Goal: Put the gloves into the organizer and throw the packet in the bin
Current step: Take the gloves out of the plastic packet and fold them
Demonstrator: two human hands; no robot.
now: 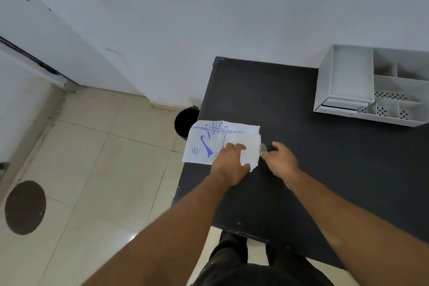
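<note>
A white packet (218,139) printed in blue "disposable polyethylene gloves" lies on the left edge of the black table (290,146), partly overhanging it. My left hand (228,163) presses and grips its right part. My right hand (282,159) pinches a bit of clear plastic, the gloves (263,147), at the packet's right open end. A white organizer (348,81) with several compartments stands at the table's far right. The black bin (185,122) sits on the floor just left of the table, partly hidden behind the packet.
A white wall runs behind the table. Beige floor tiles (104,169) spread to the left, with a round dark floor cover (25,208). My dark trousers show below the table's near edge.
</note>
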